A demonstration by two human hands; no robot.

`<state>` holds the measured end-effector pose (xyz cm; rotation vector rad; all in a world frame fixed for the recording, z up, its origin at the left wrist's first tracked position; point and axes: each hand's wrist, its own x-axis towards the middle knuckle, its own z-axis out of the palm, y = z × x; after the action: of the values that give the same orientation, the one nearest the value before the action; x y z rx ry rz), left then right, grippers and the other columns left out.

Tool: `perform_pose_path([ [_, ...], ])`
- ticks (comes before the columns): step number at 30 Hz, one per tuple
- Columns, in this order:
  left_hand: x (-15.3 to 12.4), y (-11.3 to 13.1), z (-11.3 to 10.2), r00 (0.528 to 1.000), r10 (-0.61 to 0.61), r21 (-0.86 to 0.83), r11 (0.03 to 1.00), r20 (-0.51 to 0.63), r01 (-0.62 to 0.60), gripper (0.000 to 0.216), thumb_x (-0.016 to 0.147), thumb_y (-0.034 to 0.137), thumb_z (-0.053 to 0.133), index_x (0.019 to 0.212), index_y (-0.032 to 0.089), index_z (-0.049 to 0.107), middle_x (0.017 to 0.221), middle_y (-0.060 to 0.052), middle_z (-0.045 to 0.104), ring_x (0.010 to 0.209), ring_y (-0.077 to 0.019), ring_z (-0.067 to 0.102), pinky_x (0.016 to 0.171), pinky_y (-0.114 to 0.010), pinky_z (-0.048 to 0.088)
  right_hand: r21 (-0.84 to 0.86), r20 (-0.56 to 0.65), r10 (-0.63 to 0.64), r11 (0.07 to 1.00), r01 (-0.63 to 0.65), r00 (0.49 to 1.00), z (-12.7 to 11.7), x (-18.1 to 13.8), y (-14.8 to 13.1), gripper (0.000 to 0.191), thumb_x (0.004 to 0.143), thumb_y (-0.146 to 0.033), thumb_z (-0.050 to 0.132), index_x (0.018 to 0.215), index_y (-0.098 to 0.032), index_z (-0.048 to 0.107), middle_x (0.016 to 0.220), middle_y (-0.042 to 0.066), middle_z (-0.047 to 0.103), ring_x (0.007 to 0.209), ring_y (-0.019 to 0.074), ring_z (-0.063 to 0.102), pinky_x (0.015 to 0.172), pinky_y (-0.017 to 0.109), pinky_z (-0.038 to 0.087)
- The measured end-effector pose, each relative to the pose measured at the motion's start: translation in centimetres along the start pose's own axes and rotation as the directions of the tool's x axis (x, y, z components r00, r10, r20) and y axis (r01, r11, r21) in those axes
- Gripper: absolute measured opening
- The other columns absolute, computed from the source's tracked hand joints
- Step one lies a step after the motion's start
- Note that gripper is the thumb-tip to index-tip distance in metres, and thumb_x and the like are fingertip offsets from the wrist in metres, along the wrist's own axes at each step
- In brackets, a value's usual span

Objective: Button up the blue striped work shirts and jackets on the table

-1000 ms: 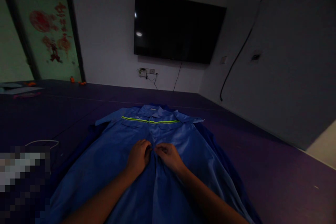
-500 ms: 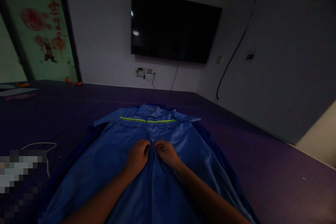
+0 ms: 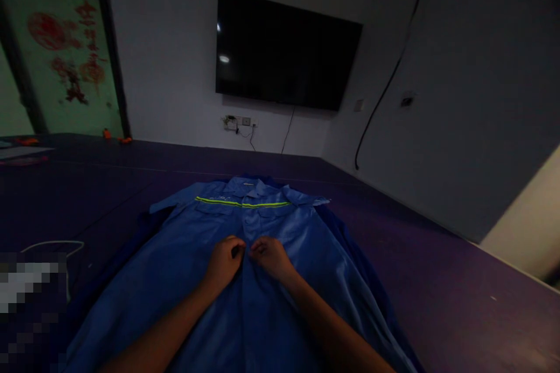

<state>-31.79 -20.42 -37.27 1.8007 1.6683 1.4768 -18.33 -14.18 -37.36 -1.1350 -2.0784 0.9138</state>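
A blue short-sleeved work shirt (image 3: 149, 280) lies face up and spread out, its collar at the far end and a yellow-green reflective stripe (image 3: 219, 201) across the chest. My left hand (image 3: 226, 259) is closed in a pinch at the front placket, below the chest pockets. Just across the placket, my right hand (image 3: 272, 256) pinches the cloth with thumb and fingertips. A small gap separates the two hands. Whether a button sits between the fingers is too dark to make out. Darker blue cloth (image 3: 350, 239) shows from beneath the shirt.
Around the shirt stretches a dark purple floor (image 3: 437, 280). At left lies a white cord (image 3: 52, 242) beside a blurred-out patch. A television (image 3: 284, 49) hangs on the far wall, above wall sockets (image 3: 240, 122). A black cable (image 3: 385, 90) runs down the right wall.
The raised, parted placket edge between my hands now lies flatter. Both hands stay at the same spot on the shirt; the whole view has shifted slightly.
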Motion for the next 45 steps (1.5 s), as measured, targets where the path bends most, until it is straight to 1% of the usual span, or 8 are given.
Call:
perform_pose_path([
  [9,-0.07,-0.24,0.18,0.998,-0.063,-0.063,0.996,0.0,0.063,0.018,0.07,0.015,0.046,0.072,0.015,0.064,0.067,-0.003,0.065,0.066,-0.0149,0.06,0.062,-0.024,0.044,-0.018,-0.038,-0.025,1.0,0.024,0.999,0.1,-0.29,-0.17,0.013,0.067,-0.01,0.052,0.073,-0.017,0.06,0.064,-0.001,0.058,0.059,0.0109,0.055,0.056,0.021,0.042],
  [15,-0.07,-0.32,0.3,0.998,-0.055,-0.054,0.997,-0.015,0.055,0.017,0.07,0.017,0.045,0.066,0.016,0.061,0.063,-0.002,0.064,0.061,-0.0139,0.058,0.058,-0.023,0.043,-0.058,-0.056,-0.05,0.997,0.047,0.997,-0.01,-0.43,-0.63,0.008,0.067,-0.013,0.056,0.073,-0.017,0.06,0.064,-0.001,0.059,0.06,0.0118,0.056,0.056,0.021,0.042],
  [19,-0.04,-0.39,0.25,0.999,-0.053,-0.071,0.996,0.005,0.053,0.017,0.07,0.017,0.044,0.063,0.016,0.06,0.061,-0.001,0.063,0.06,-0.0136,0.058,0.057,-0.022,0.043,-0.097,-0.053,-0.074,0.993,0.068,0.996,-0.11,-0.45,-0.77,0.007,0.067,-0.014,0.057,0.071,-0.018,0.061,0.065,0.0,0.061,0.061,0.0123,0.057,0.056,0.021,0.042],
  [24,0.05,-0.64,0.29,0.999,-0.051,-0.075,0.996,0.019,0.052,0.016,0.069,0.014,0.044,0.065,0.015,0.06,0.063,-0.002,0.063,0.061,-0.0133,0.057,0.059,-0.022,0.043,-0.113,-0.045,-0.078,0.991,0.072,0.996,0.04,-0.29,-0.48,0.006,0.066,-0.016,0.059,0.072,-0.017,0.061,0.065,0.0,0.062,0.061,0.0125,0.057,0.056,0.021,0.041],
  [31,0.02,-0.62,0.31,0.998,-0.062,-0.085,0.994,0.027,0.064,0.016,0.07,0.016,0.046,0.068,0.015,0.062,0.061,-0.001,0.062,0.059,-0.0128,0.057,0.056,-0.022,0.042,-0.129,-0.046,-0.073,0.989,0.067,0.996,-0.01,-0.27,-0.62,0.008,0.064,-0.016,0.061,0.073,-0.017,0.062,0.065,0.0,0.063,0.06,0.0126,0.058,0.055,0.021,0.04],
  [36,-0.01,-0.53,0.31,0.997,-0.072,-0.106,0.992,0.024,0.074,0.017,0.069,0.015,0.046,0.068,0.015,0.063,0.064,-0.002,0.064,0.063,-0.0138,0.059,0.06,-0.023,0.045,-0.125,-0.044,-0.07,0.99,0.064,0.997,-0.02,-0.39,-0.76,0.008,0.065,-0.017,0.061,0.072,-0.018,0.061,0.065,0.0,0.063,0.059,0.0124,0.057,0.054,0.021,0.04],
  [41,0.08,-0.66,0.3,0.994,-0.105,-0.108,0.988,0.026,0.107,0.02,0.069,0.014,0.044,0.072,0.016,0.064,0.071,-0.003,0.066,0.067,-0.0145,0.06,0.065,-0.025,0.046,-0.14,-0.031,-0.072,0.988,0.067,0.997,-0.03,-0.5,-0.88,0.008,0.066,-0.019,0.059,0.073,-0.018,0.061,0.063,0.0,0.062,0.057,0.0123,0.057,0.052,0.02,0.039],
  [45,0.08,-0.66,0.3,0.992,-0.13,-0.129,0.983,0.007,0.13,0.021,0.072,0.019,0.044,0.076,0.015,0.064,0.073,-0.004,0.066,0.07,-0.0155,0.061,0.067,-0.026,0.046,-0.158,-0.026,-0.091,0.984,0.085,0.996,-0.04,-0.6,-0.94,0.008,0.066,-0.019,0.058,0.074,-0.018,0.061,0.063,0.0,0.062,0.056,0.0122,0.057,0.051,0.02,0.038],
])
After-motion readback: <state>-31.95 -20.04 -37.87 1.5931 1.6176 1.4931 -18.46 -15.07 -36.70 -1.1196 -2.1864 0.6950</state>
